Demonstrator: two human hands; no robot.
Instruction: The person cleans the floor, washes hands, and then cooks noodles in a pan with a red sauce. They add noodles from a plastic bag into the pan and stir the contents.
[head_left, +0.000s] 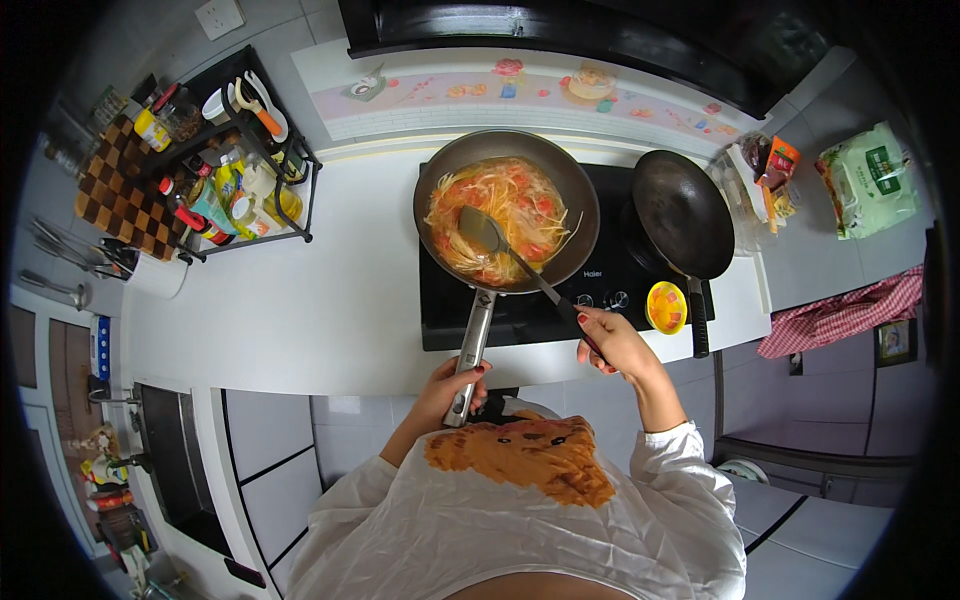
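A deep frying pan (586, 217) with a metal handle (475, 334) stands on the black cooktop (450, 319). Noodles and tomato pieces in reddish broth (517, 195) fill its bottom. My left hand (448, 394) is closed around the end of the pan's handle. My right hand (611, 341) grips the dark handle of a spatula (484, 231), whose grey head rests in the noodles at the left of the pan. A small yellow bowl (666, 307) is to the right, past my right hand, at the cooktop's front edge.
A black wok (682, 214) with its handle towards me stands on the right of the cooktop. Food packages (780, 165) lie behind it. A black rack (311, 169) of bottles, a checkered cutting board (120, 191) and a white utensil holder (161, 275) stand at left. A range hood (525, 26) hangs above.
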